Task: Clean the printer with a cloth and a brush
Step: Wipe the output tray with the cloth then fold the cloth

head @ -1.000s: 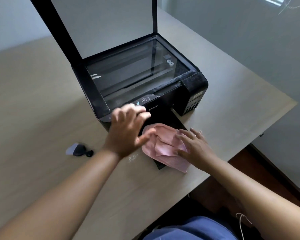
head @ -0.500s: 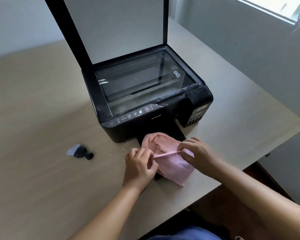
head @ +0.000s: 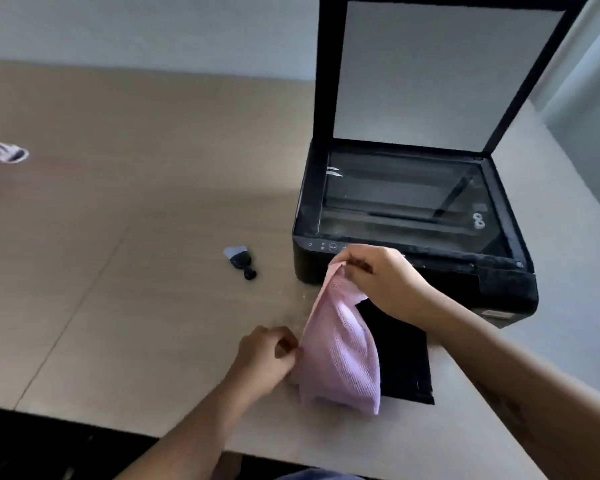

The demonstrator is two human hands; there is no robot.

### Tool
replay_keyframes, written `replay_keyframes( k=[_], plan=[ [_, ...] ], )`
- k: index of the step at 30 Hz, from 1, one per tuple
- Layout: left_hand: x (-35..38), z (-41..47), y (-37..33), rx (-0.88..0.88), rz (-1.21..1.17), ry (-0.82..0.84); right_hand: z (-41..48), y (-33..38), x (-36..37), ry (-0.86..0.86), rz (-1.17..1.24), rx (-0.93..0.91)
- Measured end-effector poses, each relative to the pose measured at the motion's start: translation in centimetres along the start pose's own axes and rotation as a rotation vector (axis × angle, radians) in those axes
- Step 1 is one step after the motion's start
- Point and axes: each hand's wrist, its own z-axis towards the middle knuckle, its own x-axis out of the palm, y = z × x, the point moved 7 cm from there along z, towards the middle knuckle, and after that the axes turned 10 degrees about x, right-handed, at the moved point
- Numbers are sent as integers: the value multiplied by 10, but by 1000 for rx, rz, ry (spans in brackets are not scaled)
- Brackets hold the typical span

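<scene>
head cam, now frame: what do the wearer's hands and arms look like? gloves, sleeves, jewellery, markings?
Both are bare: no gloves on the left hand or right hand, and no sleeves on either forearm as far as the frame shows. No watch, rings or bracelets are visible. The right forearm carries a faint dark marking, too blurred to read.

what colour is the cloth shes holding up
Pale pink with a knitted, mesh-like texture; the cloth shows best in the head view.

Soft, even daylight, brightest at the right edge of the frame; shadows on the table [head: 118, 271] are faint and diffuse. Pale glare streaks the scanner glass [head: 395, 199]; a small object [head: 13, 154] near the table's far left edge is motion-smeared; overall focus soft, with wide-angle bending of lines toward the frame's borders.
</scene>
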Motion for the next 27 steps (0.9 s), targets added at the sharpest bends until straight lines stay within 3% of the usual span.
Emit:
replay_keyframes(
  k=[6,9,12,15,18,21,24,27],
  plan=[
    [-51,-62,45,-201,-246,-247,26,46,36,248,27,-2],
    [-66,-68,42,-179,-247,-233,25,80,65,398,-26,-70],
    [-74,-58,39,-169,-213,-106,24,120,81,499,22,-154],
    [-93,-63,46,-213,-219,-33,38,152,88,460,12,-209],
    [-130,-83,67,-225,-233,-125,62,163,90,340,21,-183],
    [-176,-105,103,-281,-144,-257,81,151,104,334,72,-77],
    [-219,-120,129,-299,-56,-256,91,141,129,371,88,38],
    [-258,-123,138,-289,-45,-309,103,145,143,272,28,19]
  ],
)
